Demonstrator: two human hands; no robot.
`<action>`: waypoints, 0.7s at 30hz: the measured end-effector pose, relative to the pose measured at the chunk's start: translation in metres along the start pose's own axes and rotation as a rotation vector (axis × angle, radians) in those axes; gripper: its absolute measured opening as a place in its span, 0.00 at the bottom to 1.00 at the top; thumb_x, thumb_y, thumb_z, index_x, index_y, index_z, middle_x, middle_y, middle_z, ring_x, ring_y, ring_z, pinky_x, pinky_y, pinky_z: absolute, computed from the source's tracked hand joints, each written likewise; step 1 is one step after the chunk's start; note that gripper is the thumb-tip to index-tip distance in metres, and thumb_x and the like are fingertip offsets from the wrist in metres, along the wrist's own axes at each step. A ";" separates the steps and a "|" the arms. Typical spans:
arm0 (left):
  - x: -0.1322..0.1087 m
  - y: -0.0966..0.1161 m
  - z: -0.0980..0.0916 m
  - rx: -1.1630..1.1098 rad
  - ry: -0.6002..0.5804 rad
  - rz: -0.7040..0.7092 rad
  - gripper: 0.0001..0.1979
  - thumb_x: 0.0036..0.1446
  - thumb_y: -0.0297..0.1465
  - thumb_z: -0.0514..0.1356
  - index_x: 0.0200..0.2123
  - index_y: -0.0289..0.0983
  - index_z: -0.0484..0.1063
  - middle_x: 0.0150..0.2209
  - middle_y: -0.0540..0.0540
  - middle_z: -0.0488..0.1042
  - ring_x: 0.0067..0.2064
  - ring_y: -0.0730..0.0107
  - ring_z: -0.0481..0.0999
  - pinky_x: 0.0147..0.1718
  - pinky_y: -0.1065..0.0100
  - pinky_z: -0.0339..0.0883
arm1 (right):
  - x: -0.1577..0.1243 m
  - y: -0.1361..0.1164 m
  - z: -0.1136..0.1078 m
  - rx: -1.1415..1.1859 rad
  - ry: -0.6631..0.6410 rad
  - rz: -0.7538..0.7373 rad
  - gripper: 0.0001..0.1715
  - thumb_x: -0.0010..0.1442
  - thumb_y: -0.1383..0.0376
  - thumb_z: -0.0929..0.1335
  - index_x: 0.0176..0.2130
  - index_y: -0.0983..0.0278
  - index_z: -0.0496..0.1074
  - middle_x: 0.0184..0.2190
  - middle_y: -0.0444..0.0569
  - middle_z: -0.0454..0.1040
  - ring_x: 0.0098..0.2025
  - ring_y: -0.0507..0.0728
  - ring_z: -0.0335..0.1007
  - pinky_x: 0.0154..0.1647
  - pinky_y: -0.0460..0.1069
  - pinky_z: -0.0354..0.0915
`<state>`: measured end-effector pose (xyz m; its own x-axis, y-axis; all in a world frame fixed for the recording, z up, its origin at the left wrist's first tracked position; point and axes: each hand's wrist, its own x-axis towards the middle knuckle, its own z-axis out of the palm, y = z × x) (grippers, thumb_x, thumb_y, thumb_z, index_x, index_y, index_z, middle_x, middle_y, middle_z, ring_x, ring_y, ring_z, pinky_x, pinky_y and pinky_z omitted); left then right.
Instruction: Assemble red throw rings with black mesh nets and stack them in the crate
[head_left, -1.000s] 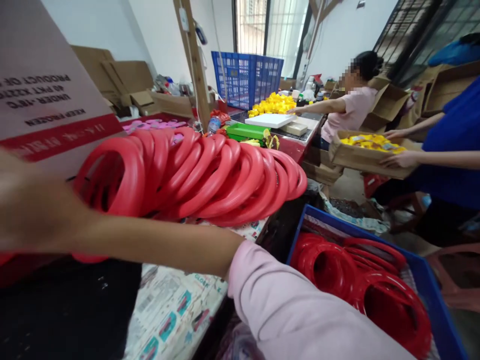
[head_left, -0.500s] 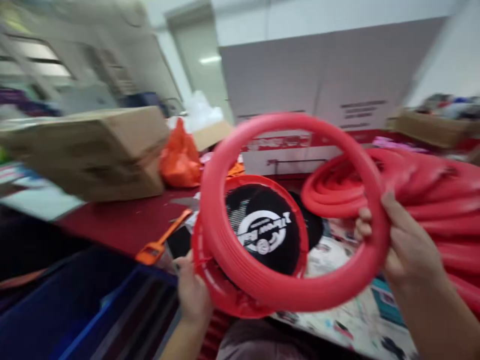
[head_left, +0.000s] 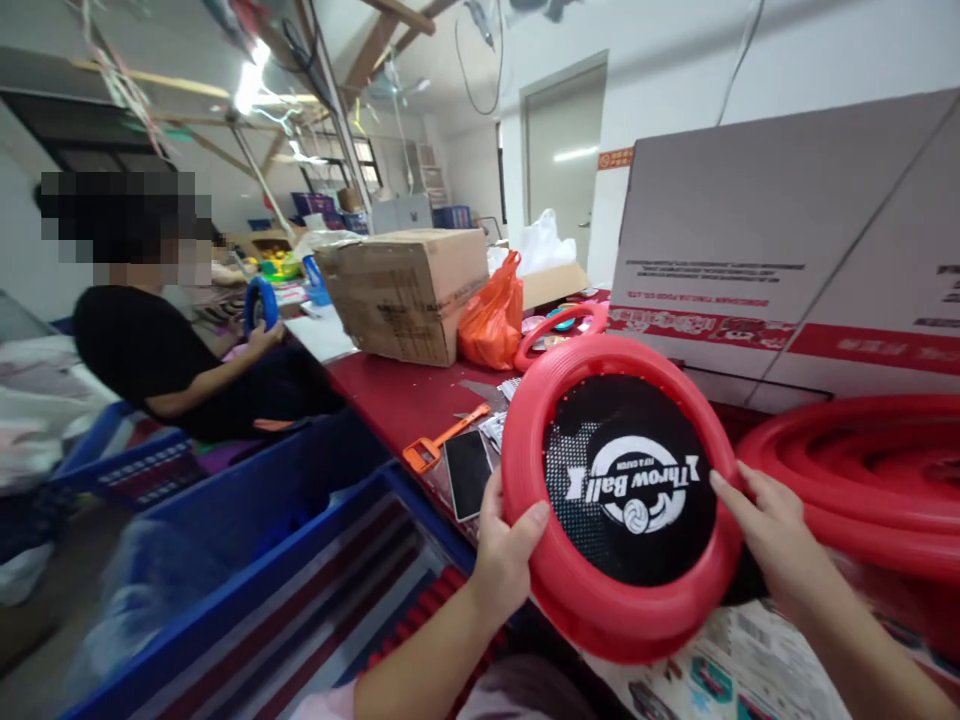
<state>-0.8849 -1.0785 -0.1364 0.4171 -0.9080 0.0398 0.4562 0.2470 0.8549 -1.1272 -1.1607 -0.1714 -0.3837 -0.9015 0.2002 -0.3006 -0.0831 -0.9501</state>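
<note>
Lower-right black disc [head_left: 630, 480] reads "Throw Ball FLY & CATCH", upside down; upper-right carton [head_left: 772, 220], "FOOD CO.,LTD", also inverted.

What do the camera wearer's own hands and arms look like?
The left hand and right hand are ungloved. A pale pink sleeve edge shows on the left arm; the visible right forearm is bare.

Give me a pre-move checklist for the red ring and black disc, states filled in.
1. Left hand on red ring: ok, thumb on top.
2. Right hand at the ring's opposite side: ok.
3. Ring around black disc: ok.
4. Ring seated underneath: cannot tell, hidden.
5. Lettering upright in view: not ok, upside down.
6. Co-worker's hand apart from red ring: ok.
</note>
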 end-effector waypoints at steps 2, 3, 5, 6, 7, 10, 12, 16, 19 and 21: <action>0.001 0.003 0.005 -0.010 -0.007 0.050 0.29 0.39 0.35 0.72 0.45 0.36 0.67 0.32 0.49 0.77 0.30 0.72 0.74 0.33 0.71 0.71 | -0.009 -0.013 0.009 -0.198 0.022 -0.195 0.48 0.47 0.38 0.68 0.53 0.71 0.69 0.59 0.67 0.56 0.64 0.78 0.48 0.64 0.73 0.43; 0.002 0.004 0.009 -0.008 -0.027 0.076 0.28 0.40 0.34 0.72 0.45 0.37 0.67 0.32 0.50 0.76 0.30 0.73 0.73 0.32 0.72 0.71 | -0.018 -0.024 0.013 -0.222 -0.039 -0.340 0.46 0.51 0.39 0.67 0.56 0.69 0.67 0.60 0.66 0.55 0.64 0.76 0.49 0.64 0.73 0.45; 0.006 0.007 0.016 0.012 -0.100 0.132 0.25 0.42 0.35 0.72 0.43 0.39 0.67 0.31 0.51 0.76 0.28 0.75 0.72 0.30 0.73 0.70 | -0.038 -0.049 0.021 -0.197 -0.298 -0.696 0.37 0.56 0.44 0.68 0.57 0.61 0.66 0.56 0.60 0.62 0.59 0.69 0.60 0.59 0.68 0.58; 0.008 0.008 0.021 0.021 -0.148 0.165 0.24 0.43 0.36 0.72 0.43 0.39 0.68 0.30 0.51 0.75 0.27 0.75 0.72 0.29 0.73 0.70 | -0.048 -0.063 0.025 -0.206 -0.391 -0.845 0.40 0.53 0.45 0.71 0.59 0.59 0.63 0.55 0.59 0.64 0.56 0.67 0.63 0.57 0.65 0.62; 0.010 0.009 0.027 0.022 -0.196 0.207 0.23 0.45 0.40 0.71 0.42 0.39 0.68 0.30 0.51 0.75 0.27 0.74 0.72 0.29 0.73 0.69 | -0.055 -0.075 0.029 -0.215 -0.419 -0.958 0.44 0.52 0.44 0.72 0.60 0.60 0.62 0.53 0.59 0.66 0.54 0.67 0.65 0.54 0.64 0.65; 0.021 0.012 0.047 -0.018 -0.272 0.310 0.23 0.52 0.51 0.63 0.41 0.39 0.70 0.33 0.49 0.75 0.30 0.73 0.72 0.30 0.72 0.70 | -0.059 -0.101 0.039 -0.131 -0.438 -1.041 0.45 0.54 0.46 0.71 0.61 0.67 0.60 0.46 0.60 0.71 0.46 0.64 0.71 0.45 0.58 0.72; 0.029 0.013 0.063 -0.028 -0.303 0.319 0.22 0.58 0.51 0.57 0.42 0.39 0.71 0.35 0.48 0.75 0.32 0.73 0.74 0.32 0.72 0.70 | -0.050 -0.109 0.038 -0.089 -0.440 -0.942 0.41 0.56 0.49 0.71 0.60 0.67 0.62 0.44 0.58 0.73 0.43 0.62 0.72 0.43 0.55 0.73; 0.042 0.018 0.100 -0.022 -0.453 0.378 0.14 0.62 0.43 0.57 0.43 0.39 0.71 0.38 0.47 0.77 0.36 0.70 0.77 0.36 0.70 0.72 | -0.028 -0.112 0.013 0.089 -0.421 -0.739 0.35 0.53 0.59 0.75 0.57 0.62 0.66 0.45 0.53 0.72 0.45 0.59 0.71 0.46 0.54 0.72; 0.046 0.019 0.125 -0.074 -0.528 0.444 0.12 0.62 0.41 0.58 0.44 0.40 0.71 0.38 0.48 0.77 0.36 0.71 0.78 0.35 0.71 0.73 | -0.021 -0.113 -0.006 0.314 -0.290 -0.642 0.29 0.53 0.67 0.72 0.55 0.60 0.68 0.44 0.50 0.70 0.43 0.56 0.70 0.42 0.51 0.71; 0.047 0.016 0.138 -0.106 -0.493 0.480 0.12 0.62 0.40 0.59 0.44 0.40 0.72 0.39 0.48 0.77 0.36 0.73 0.77 0.34 0.73 0.72 | -0.018 -0.112 -0.012 0.405 -0.181 -0.623 0.28 0.54 0.68 0.71 0.54 0.58 0.68 0.42 0.48 0.69 0.40 0.54 0.70 0.37 0.48 0.70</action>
<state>-0.9665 -1.1641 -0.0489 0.1974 -0.7317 0.6524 0.3956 0.6684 0.6299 -1.0974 -1.1302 -0.0651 -0.0884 -0.6895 0.7189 -0.0572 -0.7170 -0.6947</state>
